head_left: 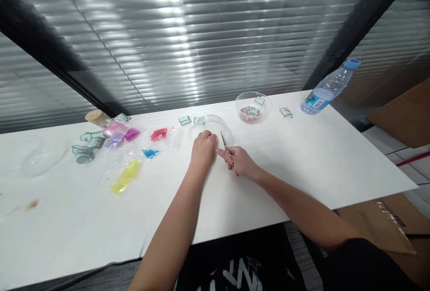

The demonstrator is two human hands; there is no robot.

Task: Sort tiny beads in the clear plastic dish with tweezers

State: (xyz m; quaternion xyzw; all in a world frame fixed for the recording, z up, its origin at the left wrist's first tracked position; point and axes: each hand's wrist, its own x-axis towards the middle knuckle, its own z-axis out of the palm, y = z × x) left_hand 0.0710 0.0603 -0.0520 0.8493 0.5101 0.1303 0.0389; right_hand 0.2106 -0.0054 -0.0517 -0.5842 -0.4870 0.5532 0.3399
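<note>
My right hand [242, 162] is closed on small scissors [227, 148], whose blades point up and away over the white table [268, 179]. Just left of it, my left hand [204, 148] has its fingers curled together; whatever they pinch is too small or hidden to name. Clear coiled line or thin plastic [215, 119] lies in a loop behind and around my left fingers. Behind my right hand sits a clear round bowl [251, 116] with many coloured beads in its bottom.
Small bags of yellow [126, 176], blue [150, 153] and red [159, 134] beads lie at left, near pink and purple bags [116, 132] and green-white labelled rolls [83, 154]. A water bottle [327, 89] stands at the back right.
</note>
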